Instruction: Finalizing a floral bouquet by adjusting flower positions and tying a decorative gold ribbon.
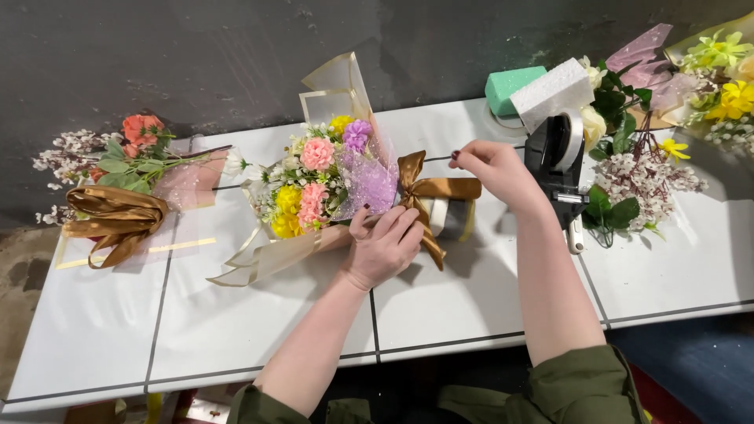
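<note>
On the white table (236, 330), findings:
Left hand (385, 247): fingers pressed together, clamping the bouquet (322, 184) stem at the gold bow (420, 192)
Right hand (495, 169): fingertips pinched, contents indiscernible, beside the tape dispenser (559, 165)

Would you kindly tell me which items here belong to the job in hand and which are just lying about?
In hand:
- wrapped bouquet, under the left hand
- gold ribbon bow, by the right hand

Lying about:
- second bouquet, far left
- tape dispenser
- green foam block
- white foam block
- loose flowers, right
</note>
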